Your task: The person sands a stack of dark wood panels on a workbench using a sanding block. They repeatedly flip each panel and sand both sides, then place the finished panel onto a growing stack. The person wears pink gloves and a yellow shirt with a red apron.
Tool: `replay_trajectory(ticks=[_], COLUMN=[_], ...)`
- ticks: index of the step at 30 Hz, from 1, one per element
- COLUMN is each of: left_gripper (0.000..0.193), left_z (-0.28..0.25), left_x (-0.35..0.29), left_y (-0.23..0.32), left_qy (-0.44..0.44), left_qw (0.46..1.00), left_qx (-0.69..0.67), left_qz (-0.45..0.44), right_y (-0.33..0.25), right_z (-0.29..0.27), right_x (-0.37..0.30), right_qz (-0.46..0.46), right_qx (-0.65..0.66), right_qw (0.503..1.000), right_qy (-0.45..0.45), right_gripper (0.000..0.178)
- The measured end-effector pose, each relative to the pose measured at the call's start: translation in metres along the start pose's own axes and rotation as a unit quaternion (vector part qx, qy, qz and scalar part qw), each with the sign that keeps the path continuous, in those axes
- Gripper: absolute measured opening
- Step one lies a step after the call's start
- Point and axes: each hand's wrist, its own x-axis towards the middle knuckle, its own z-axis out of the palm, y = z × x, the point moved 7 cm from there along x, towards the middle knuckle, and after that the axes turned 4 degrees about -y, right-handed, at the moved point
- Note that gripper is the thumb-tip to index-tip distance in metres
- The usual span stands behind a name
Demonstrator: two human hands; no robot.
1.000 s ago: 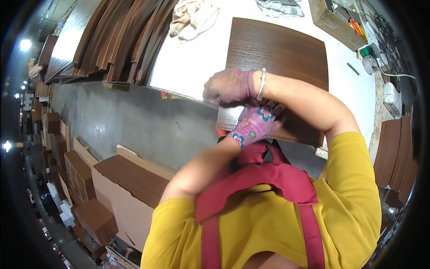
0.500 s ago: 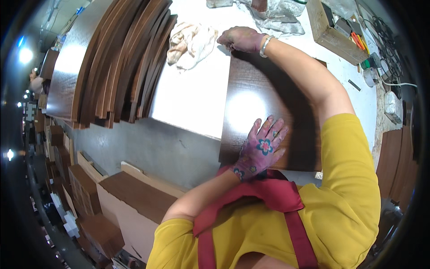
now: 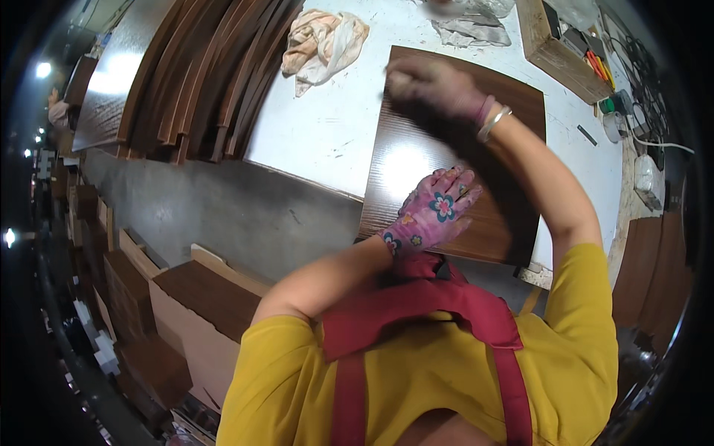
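A dark brown wood-grain panel point(image 3: 416, 141) lies on the white worktop, a bright glare on its near left part. My left hand point(image 3: 435, 208), in a pink flowered glove, rests on the near part of the panel with its fingers stretched out and slightly bent. Over the far left part of the panel is my right hand point(image 3: 442, 88), in a stained glove with a bracelet at the wrist. Motion blurs it, but its fingers look curled together; what lies under them is hidden.
Several brown panels point(image 3: 178, 82) stand in a row at the left. A crumpled cloth point(image 3: 327, 44) lies beside them on the white worktop point(image 3: 312, 141). A wooden box point(image 3: 554, 63) with tools sits far right, near cables point(image 3: 639, 82). Cardboard-wrapped boards point(image 3: 197, 331) stand at lower left.
My right hand has come nearer and to the right, away from the panel's far left corner. My left hand has slid slightly farther up the panel, its fingers less spread. The view has shifted slightly.
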Motion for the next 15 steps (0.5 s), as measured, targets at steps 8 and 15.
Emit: replay_trajectory(ticks=[8, 15], left_gripper=[0.054, 0.063], left_z=[0.023, -0.014], left_x=[0.003, 0.004], left_y=[-0.001, -0.001], left_qy=[0.077, 0.093], left_qw=[0.992, 0.994], left_qx=[-0.094, -0.057], left_qz=[0.021, 0.031], right_y=[-0.058, -0.064], right_z=[0.135, 0.108], right_x=[-0.024, 0.006], right_qz=[-0.257, -0.242], right_qx=[-0.151, -0.152], right_qw=[0.919, 0.923], right_qy=[-0.257, -0.256], right_gripper=[0.018, 0.016])
